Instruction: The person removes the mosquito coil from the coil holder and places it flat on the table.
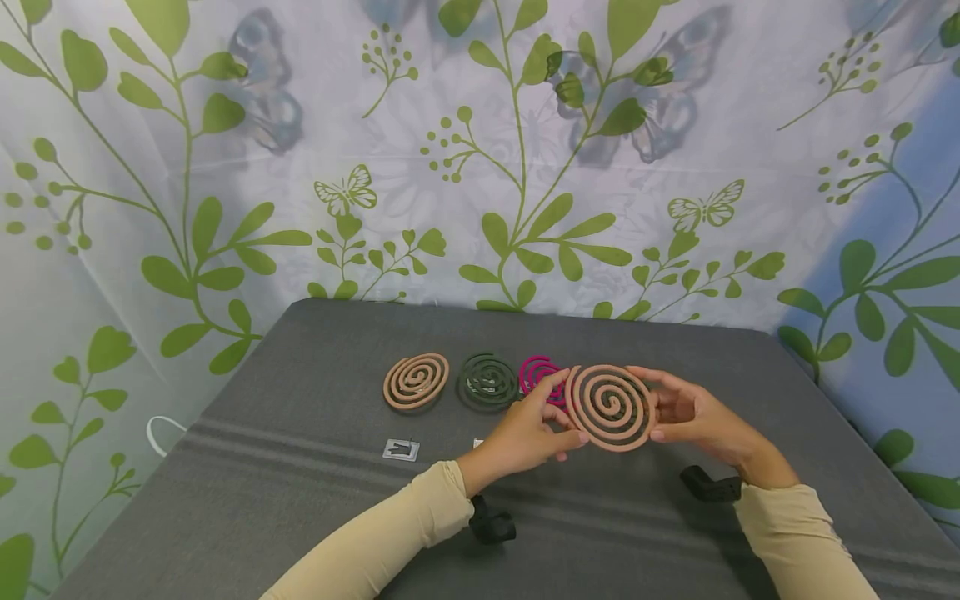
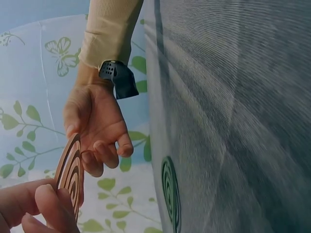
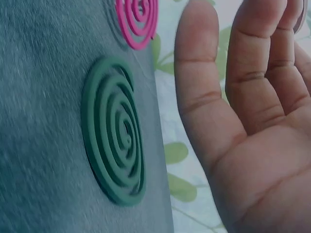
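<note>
A tan mosquito coil (image 1: pixel 611 407) is held up above the grey table, its flat spiral facing the head camera. My left hand (image 1: pixel 525 429) pinches its left edge. On the opposite edge, my right hand (image 1: pixel 693 417) grips it between thumb and fingers. The left wrist view shows the tan coil (image 2: pixel 70 177) nearly edge-on between both hands. Behind my left fingers lies a pink coil (image 1: pixel 538 375), partly hidden. In the right wrist view, a green coil (image 3: pixel 114 131) lies on the table beside my right hand (image 3: pixel 257 111).
Left of the pink coil lie a dark green coil (image 1: pixel 487 381) and another tan coil (image 1: pixel 416 381). A small metal coil stand (image 1: pixel 401 450) rests in front of them. The grey table (image 1: pixel 247 483) backs onto a leaf-patterned curtain (image 1: pixel 420 167). Black devices (image 1: pixel 491 523) sit at both wrists.
</note>
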`<action>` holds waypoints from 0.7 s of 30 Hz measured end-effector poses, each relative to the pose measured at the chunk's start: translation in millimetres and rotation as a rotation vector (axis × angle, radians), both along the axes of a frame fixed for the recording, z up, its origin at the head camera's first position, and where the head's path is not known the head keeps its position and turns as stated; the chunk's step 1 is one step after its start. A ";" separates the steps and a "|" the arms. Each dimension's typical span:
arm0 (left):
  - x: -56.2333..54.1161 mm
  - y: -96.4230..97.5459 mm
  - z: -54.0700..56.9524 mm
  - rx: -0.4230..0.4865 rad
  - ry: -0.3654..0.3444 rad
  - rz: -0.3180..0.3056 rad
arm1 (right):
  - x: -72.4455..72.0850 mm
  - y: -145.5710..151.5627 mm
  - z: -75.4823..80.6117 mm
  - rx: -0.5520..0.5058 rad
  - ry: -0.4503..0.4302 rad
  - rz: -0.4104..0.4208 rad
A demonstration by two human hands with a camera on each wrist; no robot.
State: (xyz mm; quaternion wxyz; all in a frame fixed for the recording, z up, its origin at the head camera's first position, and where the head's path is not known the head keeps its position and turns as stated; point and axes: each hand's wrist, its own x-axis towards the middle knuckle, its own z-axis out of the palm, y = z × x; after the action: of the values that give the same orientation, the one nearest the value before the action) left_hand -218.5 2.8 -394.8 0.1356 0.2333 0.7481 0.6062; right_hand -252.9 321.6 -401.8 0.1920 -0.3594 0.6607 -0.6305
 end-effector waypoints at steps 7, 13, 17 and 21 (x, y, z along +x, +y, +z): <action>-2.2 18.7 -2.5 0.005 -0.010 0.018 | -1.4 17.9 1.0 0.028 -0.022 -0.027; -5.2 33.2 -4.0 0.000 -0.019 0.019 | -3.3 30.4 -1.4 0.042 -0.007 -0.045; -7.4 43.7 -7.4 -0.005 -0.024 0.032 | -3.8 39.1 -1.9 0.042 -0.015 -0.054; -8.6 53.7 -10.8 -0.008 -0.036 0.037 | -3.7 48.1 -2.0 0.036 -0.040 -0.052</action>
State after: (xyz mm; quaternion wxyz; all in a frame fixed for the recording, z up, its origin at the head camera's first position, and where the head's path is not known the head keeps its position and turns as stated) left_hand -227.1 56.5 -405.6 0.1389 0.2078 0.7523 0.6096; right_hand -256.5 369.7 -403.8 0.1954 -0.3258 0.6771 -0.6302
